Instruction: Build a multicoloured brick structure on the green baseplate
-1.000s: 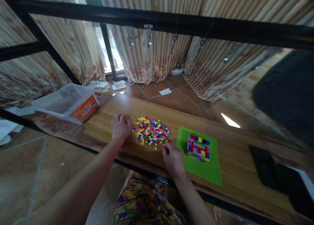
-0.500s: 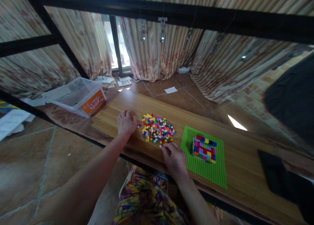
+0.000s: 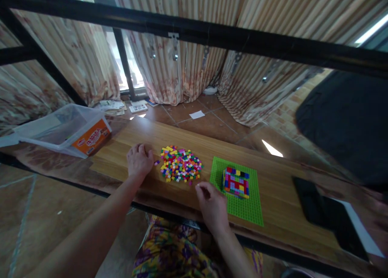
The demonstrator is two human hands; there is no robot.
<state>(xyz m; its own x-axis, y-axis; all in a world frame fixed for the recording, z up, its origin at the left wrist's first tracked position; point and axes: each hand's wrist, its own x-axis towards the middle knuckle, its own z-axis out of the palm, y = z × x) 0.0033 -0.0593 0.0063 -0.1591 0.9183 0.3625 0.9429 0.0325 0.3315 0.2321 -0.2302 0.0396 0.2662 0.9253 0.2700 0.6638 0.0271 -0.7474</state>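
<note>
Item: loose heap of tiny, many-coloured plastic bricks (image 3: 181, 164), centre of the frame, spread on a long wood-grain tabletop (image 3: 281, 193).

Item: bright green, studded, four-sided plastic baseplate (image 3: 254, 207), right of centre, bearing a boxy multicoloured brick structure (image 3: 236, 183), its top crossed with red.

Item: bare right hand (image 3: 213, 207), lower centre, between heap and baseplate. Thumb and forefinger were drawn together in a pinch; a pale speck showed at the tips, but whether brick or fingernail I could not tell.

Item: bare left hand (image 3: 139, 160), left of the heap, laid on the wood, fingers loosely curled, nothing visible in it. A small purple brick (image 3: 157, 162) lay just beside it.

Handling notes, in my judgement: pieces so small called for the very fingertips, gripping opposite sides and leaving studs and underside free. Stray pieces at the heap's edge seemed easiest to lift cleanly. Too hard a squeeze might have flicked one away; the left hand was well placed to corral strays.
</note>
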